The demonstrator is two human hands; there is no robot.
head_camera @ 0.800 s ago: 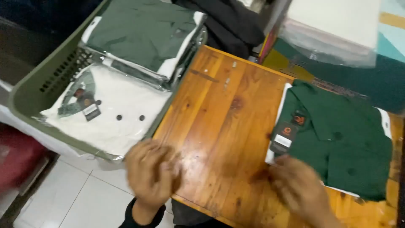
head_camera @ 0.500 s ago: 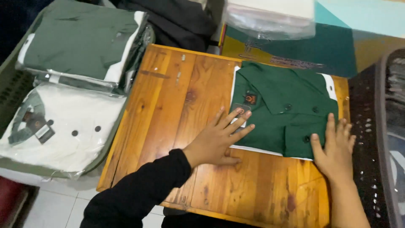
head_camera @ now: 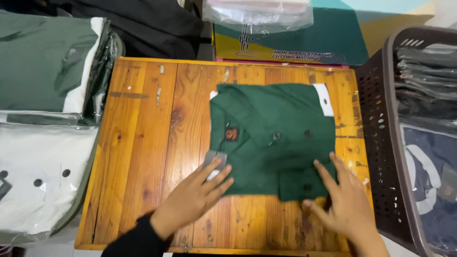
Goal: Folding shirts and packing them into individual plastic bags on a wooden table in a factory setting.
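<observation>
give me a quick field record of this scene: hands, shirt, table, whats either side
left hand: flat on the near left corner of the folded shirt, by its grey tag
right hand: flat on the near right corner
green shirt: folded, lying on the table
wooden table: paint-flecked planks
left side: green basket of bagged shirts
right side: dark basket of bagged garments
behind: cardboard box

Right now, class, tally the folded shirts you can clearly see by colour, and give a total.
Dark green: 2, one on the wooden table under the left hand and right hand, shirt at; one bagged at
White: 1, bagged
Navy: 1, bagged in the dark basket, at
Total: 4
</observation>
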